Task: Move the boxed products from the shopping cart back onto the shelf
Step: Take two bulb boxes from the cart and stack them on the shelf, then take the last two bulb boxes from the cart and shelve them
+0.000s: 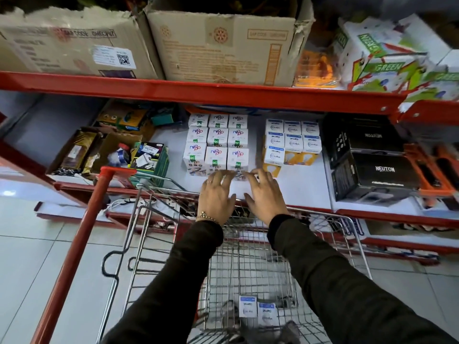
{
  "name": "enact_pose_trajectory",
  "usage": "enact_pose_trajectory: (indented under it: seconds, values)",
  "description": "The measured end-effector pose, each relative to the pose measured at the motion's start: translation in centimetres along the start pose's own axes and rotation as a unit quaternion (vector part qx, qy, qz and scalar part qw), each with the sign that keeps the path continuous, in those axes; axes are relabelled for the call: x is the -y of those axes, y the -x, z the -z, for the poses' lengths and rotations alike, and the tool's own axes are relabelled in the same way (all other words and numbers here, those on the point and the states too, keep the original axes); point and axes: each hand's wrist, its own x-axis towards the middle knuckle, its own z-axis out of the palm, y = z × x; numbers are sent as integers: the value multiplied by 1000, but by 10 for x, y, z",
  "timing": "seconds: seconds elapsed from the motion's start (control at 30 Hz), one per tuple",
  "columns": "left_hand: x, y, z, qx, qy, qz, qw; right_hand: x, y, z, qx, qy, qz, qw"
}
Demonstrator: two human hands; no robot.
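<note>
Setting: shop aisle, red-framed shelf [298,189] with a white deck.
Task items: two small white boxes [257,310] lie in the wire cart [357,234], at its near end.
Handling: judged light, thin card, crushable; grip opposite side faces.
Shelf stock: nine white boxes [216,142] in a three-by-three block; eight blue-banded boxes [293,142] beside.
Left hand [214,194]: fingers spread, empty, touching front row.
Right hand [264,194]: likewise spread, holding nothing.

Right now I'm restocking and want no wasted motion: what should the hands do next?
Probably draw both hands back down into the shopping cart for the two white boxes left there. The left hand and right hand rest open at the front row of white boxes on the shelf, holding nothing.
</note>
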Motion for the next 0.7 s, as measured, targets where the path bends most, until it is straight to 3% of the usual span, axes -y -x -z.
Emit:
enact_pose_trajectory:
  seconds: [0.1, 0.27, 0.47, 0.7]
  values:
    - [-15, 39, -20, -2, -3, 10, 1000, -6, 38, -11, 8, -5, -6, 1000]
    - [-24, 91, -61, 74, 1, 11, 997, -22, 106, -40, 74, 0, -28, 997]
    - [-27, 139, -121, 279, -40, 10, 959, -43, 174, -84, 225, 5, -64, 972]
    - [-26, 189, -195, 450, -65, -11, 890, -60, 216, -158, 419, 14, -73, 905]
